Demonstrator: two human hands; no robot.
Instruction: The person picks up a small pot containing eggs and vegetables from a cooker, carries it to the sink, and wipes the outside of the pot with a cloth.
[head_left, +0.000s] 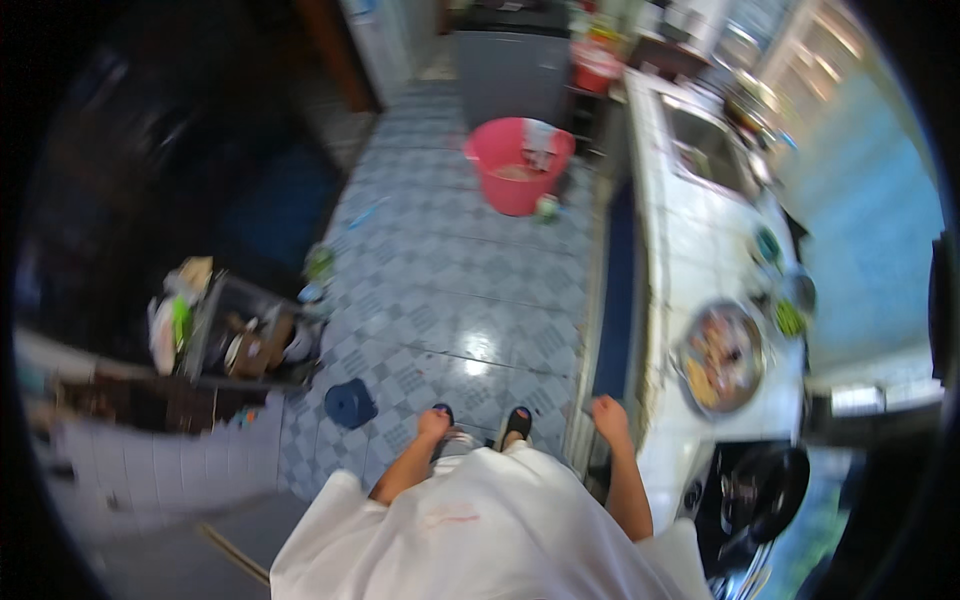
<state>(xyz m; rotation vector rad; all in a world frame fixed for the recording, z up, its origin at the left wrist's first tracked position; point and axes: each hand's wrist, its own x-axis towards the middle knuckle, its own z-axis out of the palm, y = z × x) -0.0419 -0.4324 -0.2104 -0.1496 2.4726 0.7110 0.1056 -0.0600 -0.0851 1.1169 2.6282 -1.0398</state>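
My left hand hangs at my side above the floor, its fingers curled and nothing visible in it. My right hand is also curled, with nothing seen in its grasp; it hangs beside the front of the white tiled counter. Whether it touches the counter front, I cannot tell. On the counter, to the right of that hand, sits a round metal basin of what looks like raw food pieces. A black wok rests on the gas stove nearer to me.
Ahead on the tiled floor stands a pink bucket with a cloth over its rim. A blue stool and a crate of odds and ends are at left. Farther along the counter is a sink.
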